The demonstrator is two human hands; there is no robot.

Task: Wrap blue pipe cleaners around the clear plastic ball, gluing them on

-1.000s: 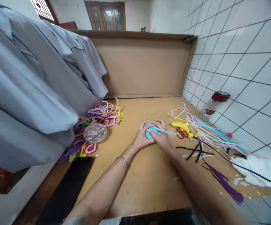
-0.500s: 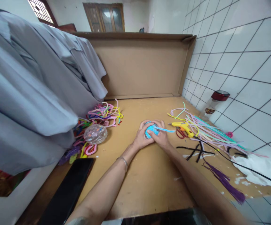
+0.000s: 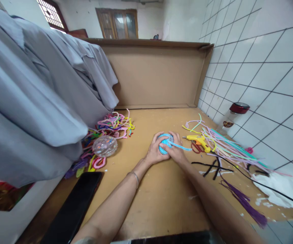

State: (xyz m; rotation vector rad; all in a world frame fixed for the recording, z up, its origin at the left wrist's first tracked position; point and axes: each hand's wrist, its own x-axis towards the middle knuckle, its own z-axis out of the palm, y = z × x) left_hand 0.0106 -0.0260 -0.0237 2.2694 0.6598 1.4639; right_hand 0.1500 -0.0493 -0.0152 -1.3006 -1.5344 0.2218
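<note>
Both hands are wrapped round a ball [image 3: 164,146] wound with light blue pipe cleaner, held low over the middle of the table. My left hand [image 3: 154,150] cups its left side, thumb lying across the front. On the opposite side my right hand [image 3: 177,151] grips it, with its thumb on the blue windings. A loose blue pipe cleaner end [image 3: 183,147] sticks out to the right, past my right hand. At the ball's upper right a greyish patch shows between the fingers. The underside of the ball is hidden.
To the right lie a yellow glue gun [image 3: 199,141], red-handled scissors [image 3: 196,147], loose pipe cleaners [image 3: 227,145], black strips [image 3: 211,166] and a purple tassel [image 3: 245,200]. A lidded jar [image 3: 231,117] stands by the tiles. Left are a clear bowl [image 3: 105,146], tangled pipe cleaners [image 3: 113,122] and a black phone [image 3: 72,206].
The whole view has shifted slightly downward in the picture. The ball has turned a little between my hands, and more of its windings and greyish patch show. Both hands keep their hold.
</note>
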